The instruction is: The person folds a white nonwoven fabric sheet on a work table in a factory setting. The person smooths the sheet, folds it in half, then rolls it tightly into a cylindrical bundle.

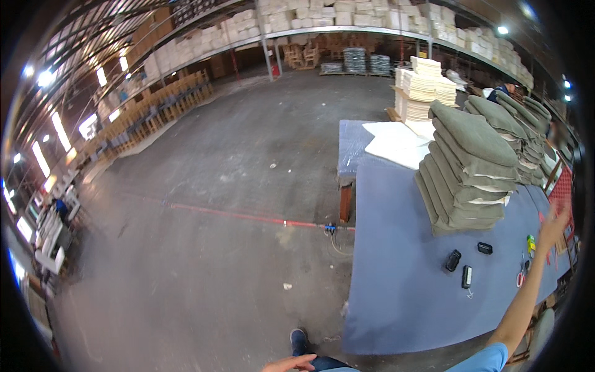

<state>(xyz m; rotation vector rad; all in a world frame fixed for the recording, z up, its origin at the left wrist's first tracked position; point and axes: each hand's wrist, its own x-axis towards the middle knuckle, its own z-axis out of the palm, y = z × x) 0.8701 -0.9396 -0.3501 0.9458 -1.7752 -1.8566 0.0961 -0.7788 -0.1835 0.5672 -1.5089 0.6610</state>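
My right arm stretches across the right side of the blue-covered table [396,291]. My right hand [553,228] is over the table's right end, its fingers smeared by motion, near a red patterned piece [561,188]. Low at the lower edge, my left hand [291,364] shows only in part, fingers stretched out and nothing seen in them. A tall stack of grey-green cushions [468,167] stands on the table, left of my right hand. Scissors [520,278] and a yellow-green small item [531,245] lie beside my right forearm. Three small black devices [467,276] rest nearer the middle.
More cushions [502,118] are piled behind the stack. White sheets [400,144] and a pile of cream foam pieces [424,87] are at the table's far end. A red hose [248,216] crosses the concrete floor. Wooden frames [149,118] line the left. Another person [501,93] is partly visible behind the cushions.
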